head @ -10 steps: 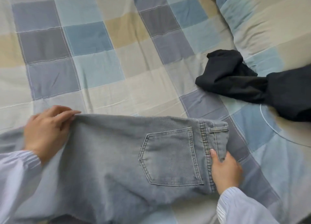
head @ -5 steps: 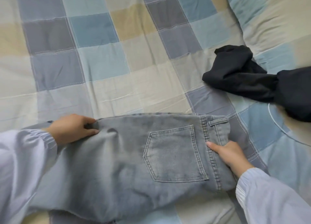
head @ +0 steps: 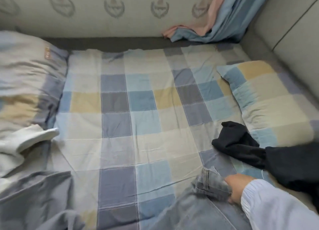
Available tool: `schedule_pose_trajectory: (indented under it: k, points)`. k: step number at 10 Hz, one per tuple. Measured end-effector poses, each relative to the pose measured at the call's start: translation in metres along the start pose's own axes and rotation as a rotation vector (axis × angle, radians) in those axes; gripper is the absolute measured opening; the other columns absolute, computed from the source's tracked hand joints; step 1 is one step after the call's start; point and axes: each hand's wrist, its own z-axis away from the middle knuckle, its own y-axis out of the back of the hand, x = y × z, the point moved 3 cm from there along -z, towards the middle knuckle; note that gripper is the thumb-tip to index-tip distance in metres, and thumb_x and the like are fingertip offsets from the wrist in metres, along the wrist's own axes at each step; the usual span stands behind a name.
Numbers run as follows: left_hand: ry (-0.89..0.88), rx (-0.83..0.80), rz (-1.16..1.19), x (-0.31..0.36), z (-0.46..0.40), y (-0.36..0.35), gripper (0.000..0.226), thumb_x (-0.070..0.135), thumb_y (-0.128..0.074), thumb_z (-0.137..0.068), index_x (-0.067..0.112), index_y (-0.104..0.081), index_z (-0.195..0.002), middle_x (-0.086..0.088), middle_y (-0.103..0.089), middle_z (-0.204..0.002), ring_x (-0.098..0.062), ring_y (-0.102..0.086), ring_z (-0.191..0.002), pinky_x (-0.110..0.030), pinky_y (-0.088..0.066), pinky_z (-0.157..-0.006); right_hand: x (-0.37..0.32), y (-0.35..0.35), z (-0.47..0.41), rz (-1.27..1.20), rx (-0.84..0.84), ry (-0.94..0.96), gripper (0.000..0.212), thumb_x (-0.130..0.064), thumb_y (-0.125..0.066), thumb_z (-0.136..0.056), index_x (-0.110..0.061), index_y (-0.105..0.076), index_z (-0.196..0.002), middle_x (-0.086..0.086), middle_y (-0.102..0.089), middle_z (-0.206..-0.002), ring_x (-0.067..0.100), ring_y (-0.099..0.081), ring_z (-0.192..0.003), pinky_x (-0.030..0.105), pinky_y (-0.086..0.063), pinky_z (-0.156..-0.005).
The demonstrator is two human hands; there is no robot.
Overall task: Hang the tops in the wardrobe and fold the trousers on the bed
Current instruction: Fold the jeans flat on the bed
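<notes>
The right hand (head: pixel 234 189) is gripping the bunched waistband of the jeans (head: pixel 209 186); the left is lying out of view; one-handed, the fold is risking slipping loose.

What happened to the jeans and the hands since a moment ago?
The view lifted, showing more of the bed. The jeans are now bunched at the waistband, gripped by the right hand. The left hand, which held the jeans before, is out of view. The black garment stays on the right of the bed.
</notes>
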Motion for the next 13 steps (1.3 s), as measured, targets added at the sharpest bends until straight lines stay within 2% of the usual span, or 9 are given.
schedule_pose_trajectory:
  k: [1,2,3,4,7,9,10,11,13]
  points:
    - [-0.052,-0.094,0.342,0.033,-0.026,0.039,0.051,0.055,-0.066,-0.076,0.019,-0.058,-0.112,-0.008,-0.062,-0.122,-0.018,-0.060,-0.105,-0.025,-0.045,-0.090,-0.004,0.076,0.014,0.154,0.091,-0.001,0.044,-0.035,-0.062,-0.078,-0.030,-0.053,-0.121,-0.003,-0.057,-0.126,0.018,-0.054,-0.118,0.028,-0.046,-0.095]
    - [0.088,0.196,0.482,0.018,-0.024,0.091,0.053,0.048,-0.074,-0.073,0.018,-0.059,-0.114,-0.011,-0.060,-0.125,-0.018,-0.061,-0.105,-0.026,-0.046,-0.092,-0.013,0.185,0.010,0.184,0.442,-0.017,0.038,-0.035,-0.058,-0.084,-0.026,-0.054,-0.121,0.001,-0.059,-0.124,0.022,-0.056,-0.114,0.030,-0.046,-0.089]
    - [-0.001,0.041,1.068,0.018,-0.038,0.193,0.061,0.041,-0.083,-0.065,0.016,-0.061,-0.116,-0.010,-0.063,-0.123,-0.016,-0.063,-0.104,-0.031,-0.048,-0.095,-0.029,0.292,-0.001,0.090,0.922,-0.086,0.064,-0.039,-0.063,-0.084,-0.027,-0.033,-0.139,0.007,-0.047,-0.136,0.029,-0.044,-0.124,0.039,-0.037,-0.096]
    - [0.210,0.623,1.015,-0.022,-0.093,0.253,0.063,0.022,-0.073,-0.080,0.017,-0.043,-0.136,-0.017,-0.039,-0.144,-0.023,-0.047,-0.123,-0.031,-0.037,-0.102,-0.056,0.299,-0.043,-0.114,1.128,-0.156,0.079,-0.040,-0.061,-0.084,-0.021,-0.017,-0.146,0.011,-0.027,-0.146,0.029,-0.026,-0.134,0.046,-0.025,-0.106]
    - [0.625,0.447,0.351,-0.139,-0.141,0.110,0.082,0.059,-0.060,-0.076,0.021,-0.030,-0.143,-0.013,-0.041,-0.139,-0.032,-0.042,-0.127,-0.042,-0.036,-0.105,-0.200,-0.066,-0.195,-0.683,0.014,0.034,0.060,-0.040,-0.051,-0.090,-0.003,-0.039,-0.136,0.012,-0.045,-0.141,0.026,-0.044,-0.129,0.026,-0.036,-0.100]
    - [0.503,0.517,0.148,-0.196,-0.086,0.095,0.043,0.057,-0.030,-0.092,0.034,-0.053,-0.121,0.001,-0.051,-0.125,-0.024,-0.047,-0.122,-0.041,-0.038,-0.099,-0.286,-0.155,-0.166,-1.426,-0.059,-0.016,0.043,-0.058,-0.054,-0.078,-0.015,-0.056,-0.079,0.007,-0.067,-0.091,0.030,-0.063,-0.095,0.039,-0.050,-0.086]
    - [0.525,0.255,-0.178,-0.221,-0.049,0.096,0.045,0.073,-0.033,-0.083,0.035,-0.051,-0.098,0.009,-0.055,-0.112,-0.015,-0.049,-0.116,-0.037,-0.039,-0.092,-0.326,-0.188,-0.138,-1.854,-0.256,0.018,0.028,-0.035,-0.063,-0.085,-0.012,-0.056,-0.098,0.006,-0.067,-0.107,0.021,-0.062,-0.098,0.036,-0.051,-0.081]
    - [0.527,0.005,-0.320,-0.231,-0.023,0.087,0.051,0.080,-0.035,-0.077,0.030,-0.043,-0.082,0.004,-0.062,-0.110,-0.017,-0.056,-0.109,-0.032,-0.040,-0.086,-0.358,-0.206,-0.107,-2.060,-0.413,0.106,0.082,-0.037,-0.092,-0.040,-0.009,-0.059,-0.110,0.008,-0.070,-0.109,0.021,-0.066,-0.100,0.037,-0.053,-0.087]
    - [0.508,-0.192,0.509,-0.201,0.027,0.012,0.059,0.072,-0.042,-0.082,0.026,-0.065,-0.110,0.005,-0.064,-0.118,-0.011,-0.058,-0.107,-0.018,-0.039,-0.088,-0.350,-0.195,-0.077,-2.099,-0.360,0.010,0.066,-0.025,-0.082,-0.053,0.005,-0.065,-0.109,0.023,-0.069,-0.104,0.036,-0.065,-0.100,0.050,-0.049,-0.092]
